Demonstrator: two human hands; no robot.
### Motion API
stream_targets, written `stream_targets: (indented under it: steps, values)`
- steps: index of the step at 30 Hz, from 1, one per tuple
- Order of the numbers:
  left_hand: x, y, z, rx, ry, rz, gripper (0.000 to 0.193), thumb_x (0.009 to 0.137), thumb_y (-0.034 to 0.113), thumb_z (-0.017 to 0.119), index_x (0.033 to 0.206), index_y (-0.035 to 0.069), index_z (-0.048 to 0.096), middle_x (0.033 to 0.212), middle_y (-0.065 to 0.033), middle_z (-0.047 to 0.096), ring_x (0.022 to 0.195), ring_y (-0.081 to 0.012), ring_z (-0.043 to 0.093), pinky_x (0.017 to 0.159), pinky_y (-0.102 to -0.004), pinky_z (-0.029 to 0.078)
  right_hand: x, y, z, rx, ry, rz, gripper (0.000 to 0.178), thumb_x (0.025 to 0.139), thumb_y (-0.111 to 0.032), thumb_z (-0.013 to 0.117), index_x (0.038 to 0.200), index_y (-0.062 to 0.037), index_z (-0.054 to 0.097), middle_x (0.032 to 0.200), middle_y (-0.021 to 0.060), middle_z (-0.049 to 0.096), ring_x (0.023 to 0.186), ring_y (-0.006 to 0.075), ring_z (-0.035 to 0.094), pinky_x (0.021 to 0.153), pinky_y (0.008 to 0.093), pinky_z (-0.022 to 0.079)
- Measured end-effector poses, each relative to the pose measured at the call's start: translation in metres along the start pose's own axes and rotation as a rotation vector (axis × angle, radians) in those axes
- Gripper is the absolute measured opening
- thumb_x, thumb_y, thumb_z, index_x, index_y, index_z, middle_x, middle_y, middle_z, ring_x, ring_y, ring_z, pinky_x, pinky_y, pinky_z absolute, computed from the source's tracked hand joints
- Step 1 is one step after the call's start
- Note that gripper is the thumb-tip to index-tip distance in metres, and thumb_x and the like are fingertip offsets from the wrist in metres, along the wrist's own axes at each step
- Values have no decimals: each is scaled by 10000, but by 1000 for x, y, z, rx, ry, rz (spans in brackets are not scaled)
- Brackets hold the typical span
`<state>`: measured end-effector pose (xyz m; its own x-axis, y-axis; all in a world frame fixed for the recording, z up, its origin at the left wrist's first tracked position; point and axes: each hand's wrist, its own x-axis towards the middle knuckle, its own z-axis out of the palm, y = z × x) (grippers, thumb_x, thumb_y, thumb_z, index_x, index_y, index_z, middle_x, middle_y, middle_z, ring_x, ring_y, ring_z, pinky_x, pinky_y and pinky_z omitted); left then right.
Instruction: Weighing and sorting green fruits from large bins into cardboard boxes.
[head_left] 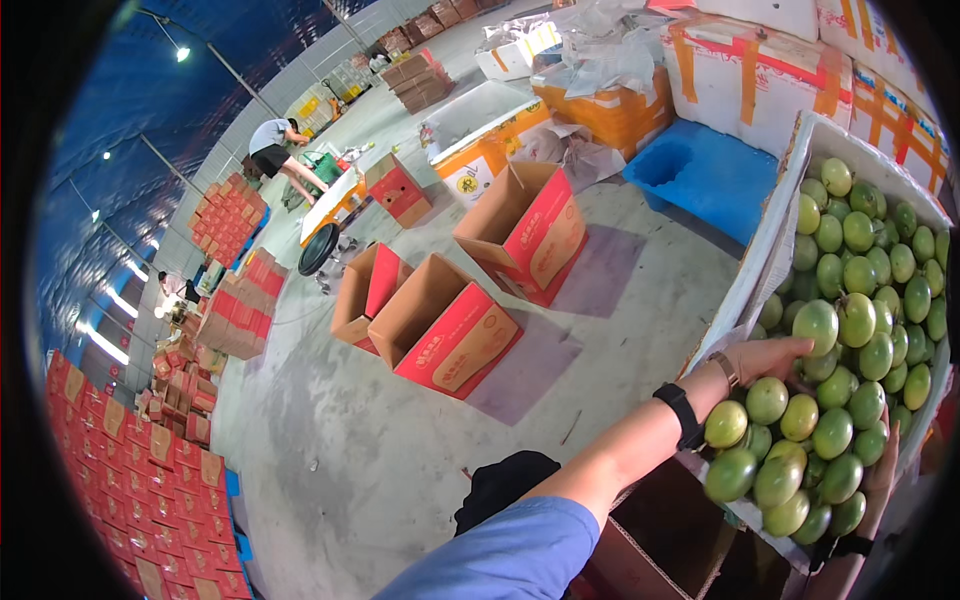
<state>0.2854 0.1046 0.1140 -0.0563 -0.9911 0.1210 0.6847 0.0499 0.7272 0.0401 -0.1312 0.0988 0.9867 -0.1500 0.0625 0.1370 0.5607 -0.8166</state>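
Many round green passion fruits fill a white foam box at the right. My left hand reaches in over the box's near left side, thumb stretched against a fruit and the other fingers mostly hidden among the fruits. On the opposite side my right hand is cupped along the pile, its fingers reaching up against the fruits. A cluster of fruits lies gathered between both hands. A black band circles each wrist.
Open red-and-brown cartons stand on the concrete floor left of the box. Beyond them are a blue plastic base, taped foam boxes and an open foam box. Stacked red cartons line the left. A person bends over farther back.
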Motion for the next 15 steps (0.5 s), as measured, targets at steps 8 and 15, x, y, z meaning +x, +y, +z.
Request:
stream_targets:
  steps: [8, 15]
  values:
    - [-16, -10, 33, -138, -249, 115, 871, 821, 575, 603, 1459, 118, 225, 1365, -119, 414, 1256, -257, 442, 1008, -447, 422, -23, 0, 43, -185, -90, -64, 759, 913, -598, 389, 1467, -101, 238, 1370, 210, 425, 1234, 368, 440, 1009, 501, 394]
    - [-44, -9, 95, 137, -187, -175, 608, 885, 300, 626, 1409, 150, 358, 1204, -23, 558, 1102, -154, 533, 823, -346, 549, -85, 33, 99, -71, -227, 554, 751, 848, -310, 622, 1437, -11, 265, 1437, 154, 357, 1287, 315, 400, 952, 464, 441]
